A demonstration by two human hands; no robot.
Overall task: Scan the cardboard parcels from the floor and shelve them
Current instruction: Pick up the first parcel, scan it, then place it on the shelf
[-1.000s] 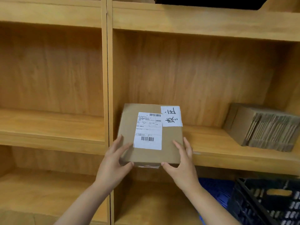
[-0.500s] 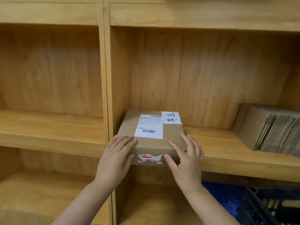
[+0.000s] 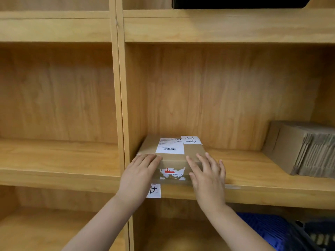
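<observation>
A brown cardboard parcel (image 3: pixel 192 151) lies flat on the wooden shelf (image 3: pixel 253 178), in the left corner of the right-hand bay. A white shipping label with barcodes and a handwritten white sticker are on its top. My left hand (image 3: pixel 139 175) presses with straight fingers on its front left edge. My right hand (image 3: pixel 207 175) lies with spread straight fingers on its front right edge. Torn red and white tape shows on the parcel's front face between my hands.
A stack of flattened cardboard boxes (image 3: pixel 306 151) stands at the right of the same shelf. A white handwritten tag (image 3: pixel 154 191) sticks to the shelf's front edge. Blue and black crates (image 3: pixel 282 230) sit below right. The left bay (image 3: pixel 59 156) has bare boards.
The parcel went from tilted at the shelf edge to lying flat and slid deeper into the bay. Both hands moved from its sides to its front edge.
</observation>
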